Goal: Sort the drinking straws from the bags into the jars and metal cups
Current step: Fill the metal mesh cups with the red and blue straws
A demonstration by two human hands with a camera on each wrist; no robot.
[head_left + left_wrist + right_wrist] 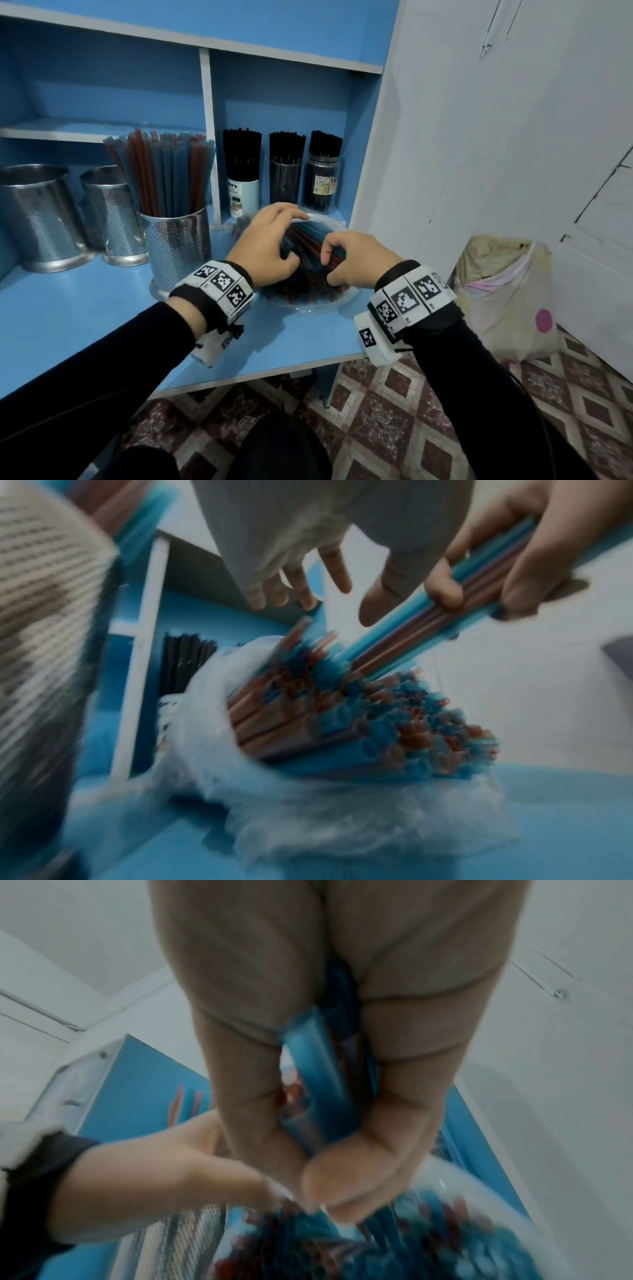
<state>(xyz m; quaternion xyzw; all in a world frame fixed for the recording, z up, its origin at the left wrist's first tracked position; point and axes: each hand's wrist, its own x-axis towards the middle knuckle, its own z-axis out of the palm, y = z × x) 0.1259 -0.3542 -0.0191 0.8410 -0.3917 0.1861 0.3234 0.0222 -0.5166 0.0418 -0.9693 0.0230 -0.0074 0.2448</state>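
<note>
— Broadly, largest items first?
— Blue shelf unit (85,308) under and behind the grip; white wall panel (479,171) off to the grip's right.

— And beside the grip?
— To its left, three perforated metal cups: nearest cup (176,246) packed with upright red and blue straws (161,171), middle cup (114,219) and far cup (37,216) farther left. Behind the grip, three jars of black straws in the right compartment: labelled jar (243,195), middle jar (285,185), right jar (322,188). Patterned sack (507,301) on the tiled floor, well to the right.

— Directly beneath the grip?
— Clear plastic bag (308,818) lying on the shelf surface, mouth toward the person, filled with red and blue straws (377,723).

— State of the grip itself?
— Right hand (356,260): fingers and thumb curled round a small bundle of straws (445,620), mostly blue with a few reddish, far ends still among those in the bag. Same clasp visible in the right wrist view, bundle (329,1083) pressed between thumb and fingers.

— And the other hand?
— Left hand (270,240): just left of the bundle, over the bag; fingers (339,569) spread and relaxed, thumb close to the bundle, contact not discernible owing to blur.
</note>
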